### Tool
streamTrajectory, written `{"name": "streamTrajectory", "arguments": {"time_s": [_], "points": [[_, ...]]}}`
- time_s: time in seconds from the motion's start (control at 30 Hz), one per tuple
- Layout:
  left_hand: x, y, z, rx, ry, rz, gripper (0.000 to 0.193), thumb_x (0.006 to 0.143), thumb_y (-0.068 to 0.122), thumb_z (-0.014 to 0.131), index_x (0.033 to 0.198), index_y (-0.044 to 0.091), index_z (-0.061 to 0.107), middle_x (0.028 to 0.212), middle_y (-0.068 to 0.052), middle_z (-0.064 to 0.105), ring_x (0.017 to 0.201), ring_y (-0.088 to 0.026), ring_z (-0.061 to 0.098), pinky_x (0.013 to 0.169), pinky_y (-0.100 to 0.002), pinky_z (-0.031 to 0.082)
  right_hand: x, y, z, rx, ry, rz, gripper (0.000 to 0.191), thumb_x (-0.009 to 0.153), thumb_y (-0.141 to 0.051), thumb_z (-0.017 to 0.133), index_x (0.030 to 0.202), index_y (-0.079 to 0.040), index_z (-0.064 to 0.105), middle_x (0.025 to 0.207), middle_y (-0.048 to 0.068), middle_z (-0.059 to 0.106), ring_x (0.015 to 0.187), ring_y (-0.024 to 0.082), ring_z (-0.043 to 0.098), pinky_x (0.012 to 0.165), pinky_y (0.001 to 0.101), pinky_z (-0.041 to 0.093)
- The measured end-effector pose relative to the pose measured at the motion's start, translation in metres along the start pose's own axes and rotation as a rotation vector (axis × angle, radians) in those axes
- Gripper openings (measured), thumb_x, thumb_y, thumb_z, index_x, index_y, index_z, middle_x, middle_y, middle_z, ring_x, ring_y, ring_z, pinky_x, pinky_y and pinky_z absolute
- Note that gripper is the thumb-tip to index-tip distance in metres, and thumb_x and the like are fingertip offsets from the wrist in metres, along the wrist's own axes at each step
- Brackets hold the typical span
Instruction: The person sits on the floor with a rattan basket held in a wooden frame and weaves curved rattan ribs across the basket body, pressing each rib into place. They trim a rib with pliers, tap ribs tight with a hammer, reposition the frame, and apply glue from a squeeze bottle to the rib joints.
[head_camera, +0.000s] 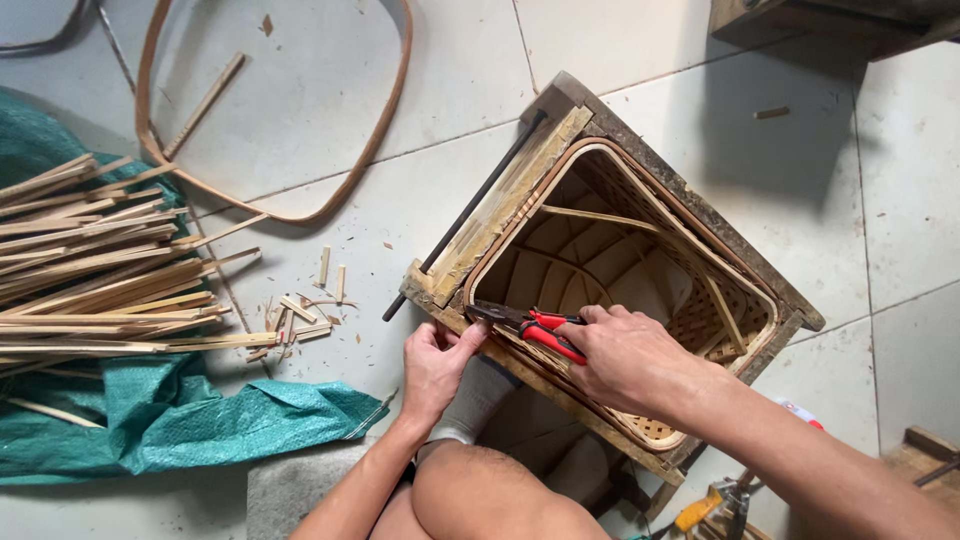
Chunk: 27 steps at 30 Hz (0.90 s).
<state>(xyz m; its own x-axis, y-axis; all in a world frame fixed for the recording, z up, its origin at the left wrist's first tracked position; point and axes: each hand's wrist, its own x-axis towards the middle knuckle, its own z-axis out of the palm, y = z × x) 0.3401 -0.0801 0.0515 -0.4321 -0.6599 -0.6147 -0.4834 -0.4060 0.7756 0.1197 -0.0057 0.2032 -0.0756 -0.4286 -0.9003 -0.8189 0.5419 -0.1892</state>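
A woven bamboo basket (745, 300) sits inside a weathered wooden frame mould (690, 195) on the tiled floor. My right hand (625, 355) grips red-handled pliers (540, 328), whose dark jaws point left at the basket's near rim. My left hand (435, 365) pinches that rim at the frame's near left corner, just beside the plier jaws. A dark metal rod (470, 210) lies along the frame's left side. My bare knee (480, 495) shows below the hands.
A bundle of bamboo strips (95, 260) lies on a teal tarp (190, 420) at left, with short offcuts (295, 320) beside it. A bent bamboo hoop (385, 120) rests on the tiles above. Tools (715, 505) lie at bottom right; wooden pieces (830, 20) at top right.
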Motion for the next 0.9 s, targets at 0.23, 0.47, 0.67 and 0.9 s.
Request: {"name": "streamTrajectory", "arguments": {"time_s": [0.23,0.47,0.67,0.9], "points": [[0.001,-0.014,0.002,0.027,0.021,0.073,0.043,0.083,0.032,0.085,0.069,0.001,0.058,0.062,0.001,0.059,0.057,-0.005,0.049,0.049,-0.023,0.044,-0.008,-0.016,-0.013,-0.182,-0.022,-0.017,0.034,0.090,-0.032,0.060,0.116,-0.011,0.068,0.109,0.019,0.062,0.104,0.035,0.062,0.093,0.0481,0.050],[0.004,-0.006,-0.001,-0.018,0.004,0.062,0.040,0.083,0.031,0.084,0.070,0.001,0.062,0.063,0.001,0.061,0.057,-0.006,0.050,0.050,-0.025,0.044,-0.011,-0.004,0.019,-0.093,0.158,-0.057,0.037,0.088,-0.032,0.065,0.120,-0.011,0.066,0.113,0.018,0.062,0.101,0.036,0.062,0.088,0.0475,0.053],[-0.006,-0.002,-0.007,0.019,-0.094,0.047,0.035,0.090,0.033,0.080,0.077,0.003,0.069,0.070,-0.002,0.069,0.063,-0.008,0.060,0.059,-0.024,0.051,-0.085,0.086,0.126,0.677,0.875,-0.106,0.037,0.089,-0.020,0.064,0.121,-0.002,0.065,0.121,0.019,0.061,0.106,0.031,0.066,0.091,0.0424,0.054],[-0.024,-0.002,-0.008,-0.211,-0.048,0.039,0.029,0.099,0.023,0.080,0.101,0.000,0.063,0.091,-0.005,0.067,0.077,-0.012,0.066,0.073,-0.030,0.062,-0.094,0.177,0.330,1.094,1.045,0.904,0.042,0.104,-0.041,0.055,0.092,-0.003,0.068,0.091,0.016,0.067,0.082,0.029,0.067,0.074,0.0430,0.053]]}}
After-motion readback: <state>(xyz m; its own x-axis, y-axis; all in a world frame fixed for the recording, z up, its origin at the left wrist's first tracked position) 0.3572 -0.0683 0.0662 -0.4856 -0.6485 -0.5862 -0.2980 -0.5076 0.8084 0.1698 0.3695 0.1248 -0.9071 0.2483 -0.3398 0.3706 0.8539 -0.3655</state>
